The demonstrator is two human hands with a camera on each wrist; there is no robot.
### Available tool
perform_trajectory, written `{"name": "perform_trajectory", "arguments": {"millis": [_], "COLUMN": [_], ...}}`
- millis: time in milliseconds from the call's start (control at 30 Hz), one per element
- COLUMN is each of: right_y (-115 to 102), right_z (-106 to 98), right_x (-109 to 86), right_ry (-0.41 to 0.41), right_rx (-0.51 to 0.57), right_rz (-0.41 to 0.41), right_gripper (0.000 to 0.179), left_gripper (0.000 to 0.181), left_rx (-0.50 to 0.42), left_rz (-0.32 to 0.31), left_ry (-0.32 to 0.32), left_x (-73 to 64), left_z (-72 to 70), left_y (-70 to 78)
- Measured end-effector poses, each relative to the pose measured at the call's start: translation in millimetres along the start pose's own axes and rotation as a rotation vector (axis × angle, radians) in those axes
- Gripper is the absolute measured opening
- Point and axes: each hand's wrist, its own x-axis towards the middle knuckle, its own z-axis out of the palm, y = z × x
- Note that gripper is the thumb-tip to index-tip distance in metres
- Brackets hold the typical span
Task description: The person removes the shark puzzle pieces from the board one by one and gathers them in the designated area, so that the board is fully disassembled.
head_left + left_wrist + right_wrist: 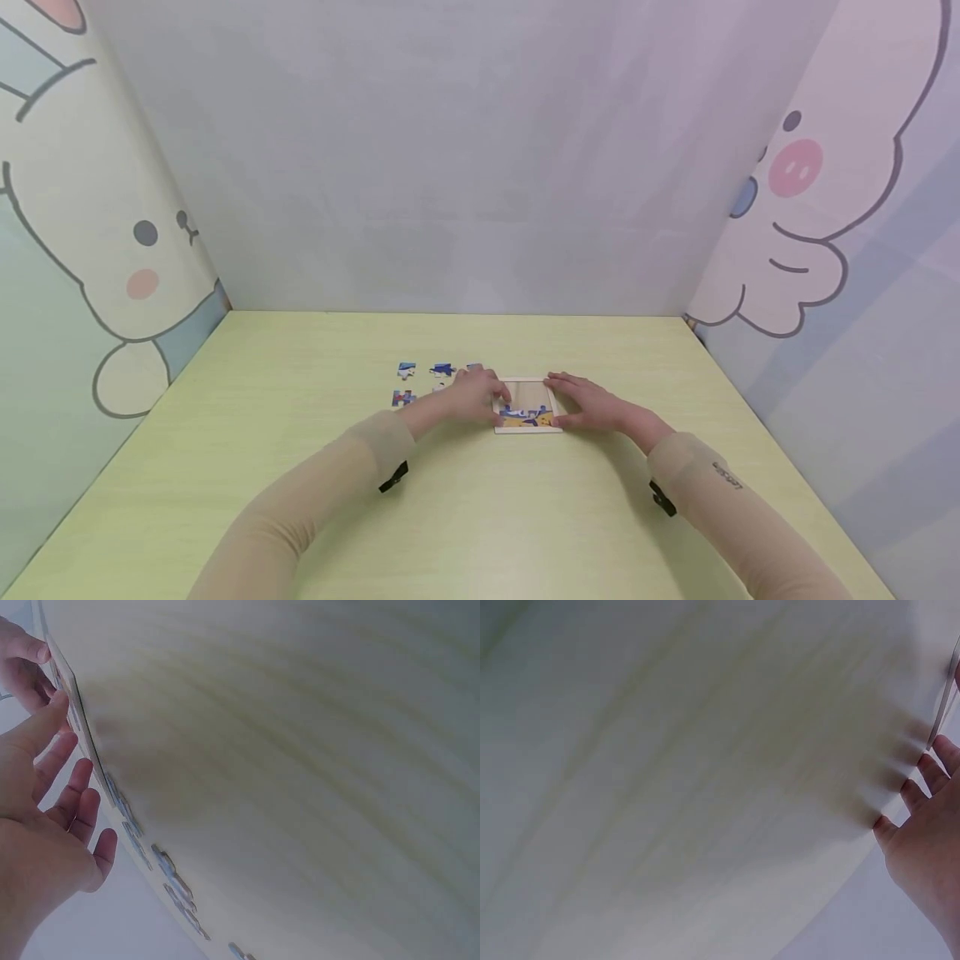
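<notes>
In the head view, the tabletop (480,517) is bounded by a pale wall (465,167) at its far edge, with wide room on both sides; the puzzle frame (528,431) is flanked by the left hand (471,397) and right hand (596,406), loose pieces (403,398) being scattered leftward. In the left wrist view, uncurled, slightly bent fingers are seen spread along the frame. In the right wrist view, relaxed, parted fingers are held at its edge.

The pale frame (528,430) is lying flat between both hands, fitted pieces (538,418) covering its near part; loose pieces (403,399) are lying to its left.
</notes>
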Motion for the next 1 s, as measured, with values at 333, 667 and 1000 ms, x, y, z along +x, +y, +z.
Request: {"name": "perform_trajectory", "arguments": {"millis": [333,667,1000], "right_y": [-3.2,-15.4,-23.5], "right_z": [0.5,8.8,8.1], "right_x": [2.2,11.2,13.0], "right_ry": [0.004,0.097,0.096], "right_rx": [0.039,-0.02,-0.032], "right_rz": [0.058,0.155,0.204], "right_gripper": [0.073,0.07,0.081], "left_gripper": [0.026,0.024,0.025], "left_rx": [-0.016,-0.034,-0.059], "left_rz": [-0.008,-0.02,-0.013], "left_ry": [-0.007,-0.024,-0.023], "left_x": [0.1,-1.3,-2.7], "left_z": [2.0,0.4,-0.3], "left_y": [0.4,2.4,3.0]}}
